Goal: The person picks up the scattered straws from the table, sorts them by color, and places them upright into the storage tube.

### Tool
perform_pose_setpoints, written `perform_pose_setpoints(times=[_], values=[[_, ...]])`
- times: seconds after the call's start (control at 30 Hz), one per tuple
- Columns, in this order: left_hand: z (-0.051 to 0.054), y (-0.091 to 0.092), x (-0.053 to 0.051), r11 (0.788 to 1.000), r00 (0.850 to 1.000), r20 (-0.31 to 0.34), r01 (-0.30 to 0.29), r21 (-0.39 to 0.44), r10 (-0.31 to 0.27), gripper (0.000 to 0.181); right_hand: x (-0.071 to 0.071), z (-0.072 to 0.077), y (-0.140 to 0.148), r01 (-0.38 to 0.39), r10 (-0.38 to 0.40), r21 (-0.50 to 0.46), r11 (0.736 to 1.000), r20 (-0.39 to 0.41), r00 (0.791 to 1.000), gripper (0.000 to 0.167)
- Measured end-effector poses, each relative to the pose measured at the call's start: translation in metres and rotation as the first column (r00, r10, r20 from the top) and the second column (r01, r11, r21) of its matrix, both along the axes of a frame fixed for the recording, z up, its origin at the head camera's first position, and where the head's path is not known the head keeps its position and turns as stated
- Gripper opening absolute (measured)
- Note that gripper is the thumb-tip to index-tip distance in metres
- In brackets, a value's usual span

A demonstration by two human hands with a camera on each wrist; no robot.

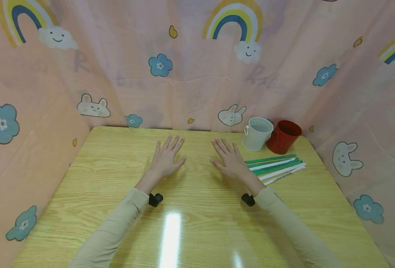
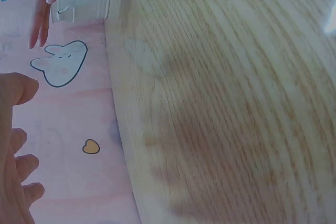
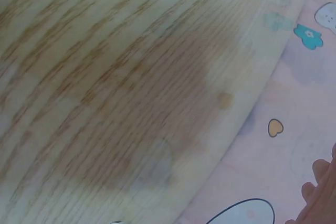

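Observation:
In the head view my left hand (image 1: 165, 160) is held over the table left of the middle, its fingers straight and spread, with nothing in it. My right hand (image 1: 231, 163) mirrors it on the other side, fingers extended and also holding nothing. Nearest to the right hand lie several long, thin green and white sticks (image 1: 274, 166), partly hidden behind that hand and forearm; one bears small print. Behind them stand a small white pail (image 1: 256, 136) and a small red pail (image 1: 282, 137), upright and side by side. The left wrist view shows part of the white pail (image 2: 84, 1).
The wood-grain table (image 1: 117, 156) meets a pink patterned curtain (image 1: 133, 93) along its back and sides. A black wrist-worn device (image 1: 155, 200) sits at the left wrist, another black device (image 1: 248, 200) at the right. Bright glare lies on the table's front part.

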State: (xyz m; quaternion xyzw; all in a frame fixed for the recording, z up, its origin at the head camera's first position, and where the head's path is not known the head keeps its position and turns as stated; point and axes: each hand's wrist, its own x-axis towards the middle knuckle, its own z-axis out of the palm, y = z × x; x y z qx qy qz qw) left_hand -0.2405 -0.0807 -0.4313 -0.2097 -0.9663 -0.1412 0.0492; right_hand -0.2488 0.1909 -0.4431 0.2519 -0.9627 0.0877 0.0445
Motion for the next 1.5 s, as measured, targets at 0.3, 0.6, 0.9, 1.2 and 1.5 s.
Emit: perform_pose_setpoints(times=[0.3,0.6,0.9,1.2,1.5], values=[[0.000,0.001,-0.004,1.000,1.000,-0.021,0.003,0.020,-0.002,0.068,-0.004,0.001,0.003,-0.001,0.001,0.003,1.000,0.017,1.000,0.069],[0.001,0.002,-0.005,0.999,1.000,-0.015,-0.005,0.032,0.006,0.068,-0.006,0.001,0.005,-0.002,0.003,-0.008,1.000,0.038,0.999,0.069],[0.001,0.011,-0.007,0.993,1.000,0.027,-0.014,0.113,0.011,0.069,-0.008,0.006,0.013,-0.026,0.025,-0.030,0.999,-0.018,1.000,0.067],[-0.002,0.028,-0.013,0.971,0.994,0.106,-0.013,0.240,-0.013,0.069,-0.007,0.008,0.027,-0.040,0.027,-0.154,0.987,-0.083,0.996,0.060],[0.003,0.054,-0.021,0.939,0.990,0.143,-0.056,0.339,0.007,0.068,-0.010,0.015,0.041,-0.019,-0.017,-0.246,0.969,-0.143,0.990,0.051]])
